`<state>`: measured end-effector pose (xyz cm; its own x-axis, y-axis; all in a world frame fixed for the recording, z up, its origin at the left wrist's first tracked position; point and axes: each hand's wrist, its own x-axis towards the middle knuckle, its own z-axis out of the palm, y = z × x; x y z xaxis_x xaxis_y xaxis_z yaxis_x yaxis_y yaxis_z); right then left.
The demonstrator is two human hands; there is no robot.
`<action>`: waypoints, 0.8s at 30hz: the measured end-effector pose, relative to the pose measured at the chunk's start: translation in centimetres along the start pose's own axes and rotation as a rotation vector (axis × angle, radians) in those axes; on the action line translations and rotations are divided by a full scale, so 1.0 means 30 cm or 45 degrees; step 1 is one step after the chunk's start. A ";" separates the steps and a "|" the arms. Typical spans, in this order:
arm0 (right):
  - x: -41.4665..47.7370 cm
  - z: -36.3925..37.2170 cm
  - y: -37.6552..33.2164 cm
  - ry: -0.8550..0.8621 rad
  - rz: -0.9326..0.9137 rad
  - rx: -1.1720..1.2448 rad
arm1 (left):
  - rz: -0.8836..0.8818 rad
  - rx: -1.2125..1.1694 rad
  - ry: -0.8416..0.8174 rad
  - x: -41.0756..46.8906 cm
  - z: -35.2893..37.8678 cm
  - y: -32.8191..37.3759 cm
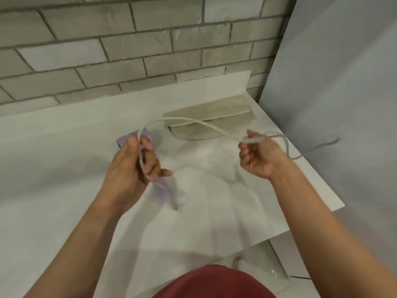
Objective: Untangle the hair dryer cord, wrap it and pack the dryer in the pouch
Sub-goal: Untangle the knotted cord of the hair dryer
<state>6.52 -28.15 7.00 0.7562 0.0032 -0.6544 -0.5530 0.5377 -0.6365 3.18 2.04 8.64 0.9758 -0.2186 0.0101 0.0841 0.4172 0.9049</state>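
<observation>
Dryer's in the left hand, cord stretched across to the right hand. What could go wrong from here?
1. The cord arcs over the pouch; pulling it tight might drag the pouch along the counter.
2. Its tail trails past the right hand off the counter's edge and could snag there.
3. The left hand holds hair dryer and cord in one grip, so the dryer may slip.

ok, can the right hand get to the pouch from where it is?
Probably yes: the pouch lies just beyond the right hand, nothing solid between. That hand grips the cord, though, which arcs across the pouch.
</observation>
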 end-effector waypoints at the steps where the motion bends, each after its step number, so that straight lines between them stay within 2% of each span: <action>1: 0.019 -0.006 0.049 0.037 0.055 -0.142 | 0.010 0.066 0.068 0.010 0.018 0.033; 4: 0.056 -0.008 0.177 0.119 0.090 -0.786 | 0.033 0.343 0.182 0.036 0.071 0.093; 7: 0.054 0.001 0.237 -0.010 0.118 -1.258 | 0.006 0.484 0.216 0.072 0.109 0.085; 9: 0.054 -0.012 0.259 -0.139 0.140 -1.354 | -0.023 0.465 0.280 0.107 0.134 0.055; 13: 0.032 -0.033 0.341 -0.331 0.254 -1.330 | -0.124 0.314 0.392 0.171 0.157 -0.014; 15: 0.001 -0.026 0.385 -0.341 0.243 -1.416 | -0.172 0.203 0.344 0.182 0.167 -0.044; 18: -0.082 -0.004 0.370 -0.455 0.242 -1.715 | -0.239 0.174 0.219 0.178 0.192 -0.077; 20: -0.139 0.013 0.299 -0.510 0.081 -1.890 | -0.250 0.231 0.101 0.180 0.207 -0.084; 21: -0.158 0.021 0.258 -0.455 -0.135 -1.900 | -0.246 0.283 0.038 0.184 0.211 -0.084; 23: -0.177 0.039 0.187 -0.221 -0.650 -1.679 | -0.232 0.433 -0.078 0.199 0.214 -0.080; 24: -0.174 0.049 0.166 -0.137 -0.836 -1.516 | -0.224 0.525 -0.117 0.208 0.217 -0.076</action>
<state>0.34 -24.25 7.85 0.9873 0.1250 -0.0978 -0.0072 -0.5801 -0.8145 7.77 -6.00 9.41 0.9303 -0.3399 -0.1380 0.1412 -0.0154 0.9899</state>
